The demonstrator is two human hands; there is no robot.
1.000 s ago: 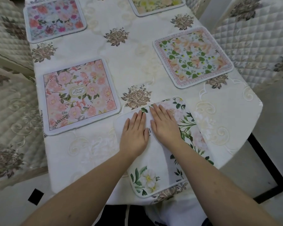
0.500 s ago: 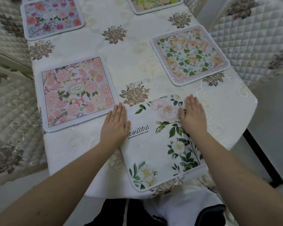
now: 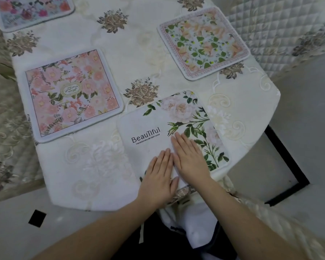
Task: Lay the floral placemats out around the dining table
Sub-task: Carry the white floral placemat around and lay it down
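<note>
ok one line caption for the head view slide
Both hands press flat on the white placemat at the table's near end.

a home dining room: embroidered tablecloth [image 3: 139, 53], quilted chair covers [image 3: 280, 34], floral placemats [image 3: 73, 94].

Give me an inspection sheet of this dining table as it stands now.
Surface: table under a cream embroidered cloth.
Job's things: "Beautiful" placemat flat at the near edge; pink rose placemat left; peach-and-green placemat right; a fourth placemat far left, cut off by the frame.
Clutter: nothing seen.
Grips: left hand and right hand lie flat, side by side, on the "Beautiful" placemat.
Cables: nothing seen.
Surroundings: quilted chair cover at right; pale floor.
</note>
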